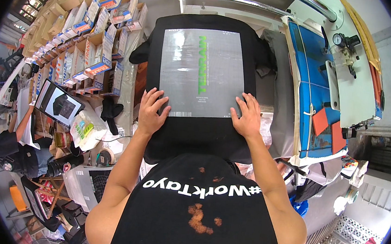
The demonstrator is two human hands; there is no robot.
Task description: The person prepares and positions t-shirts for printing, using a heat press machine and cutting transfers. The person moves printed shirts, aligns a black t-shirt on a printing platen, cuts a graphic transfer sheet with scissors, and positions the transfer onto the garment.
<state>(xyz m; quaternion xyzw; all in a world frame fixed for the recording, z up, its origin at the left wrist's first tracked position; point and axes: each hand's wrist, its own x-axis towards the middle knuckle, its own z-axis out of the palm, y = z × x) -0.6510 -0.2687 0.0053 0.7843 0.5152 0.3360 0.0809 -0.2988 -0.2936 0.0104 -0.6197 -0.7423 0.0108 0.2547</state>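
Note:
A black T-shirt (189,135) lies spread face up in front of me, its sleeves hanging off both sides. On it rests a grey rectangular printed transfer sheet (179,69), glossy, with green lettering running up its middle. My left hand (151,113) lies at the sheet's near left corner, fingers stretched out and partly over its edge. At the near right corner, my right hand (248,119) touches the edge with its fingers spread flat. Neither hand grips anything. What supports the shirt is mostly hidden beneath it.
Cardboard boxes (100,51) with packed goods crowd the left. Nearby, a person's hand (24,118) holds a tablet (60,104). A tape roll (105,157) sits lower left. On the right stand a blue panel (312,95) with white cord and a pressure gauge (338,39). A metal rail (236,0) crosses behind.

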